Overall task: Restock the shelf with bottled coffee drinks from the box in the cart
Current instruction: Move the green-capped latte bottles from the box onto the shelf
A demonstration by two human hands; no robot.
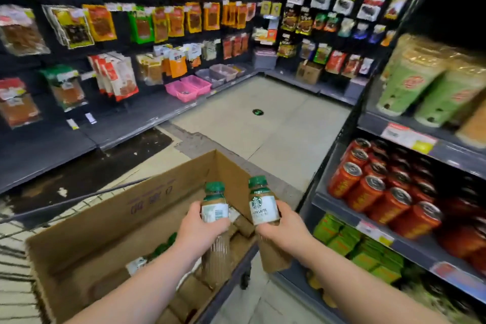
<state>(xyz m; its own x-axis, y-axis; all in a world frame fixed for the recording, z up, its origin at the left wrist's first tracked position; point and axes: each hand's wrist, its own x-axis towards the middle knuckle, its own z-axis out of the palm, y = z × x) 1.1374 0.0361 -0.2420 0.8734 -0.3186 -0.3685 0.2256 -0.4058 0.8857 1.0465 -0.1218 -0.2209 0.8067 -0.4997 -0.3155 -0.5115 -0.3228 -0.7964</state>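
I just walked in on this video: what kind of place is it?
Most likely a grocery or convenience store aisle: snack packets hang in rows, red cans fill a shelf with price tags, and each hand holds a bottled coffee above a cardboard box.

Green-capped tan bottles (263, 202) (white labels), brown cardboard box (163, 192), red-orange cans (368, 189), pink baskets (188, 88), pale grey floor (263, 123)

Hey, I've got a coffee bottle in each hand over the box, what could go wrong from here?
1. Each hand, left and right, seems to hold two stacked bottles; the lower ones could slip from that grip.
2. Swinging toward the shelf might knock the red cans near its edge.
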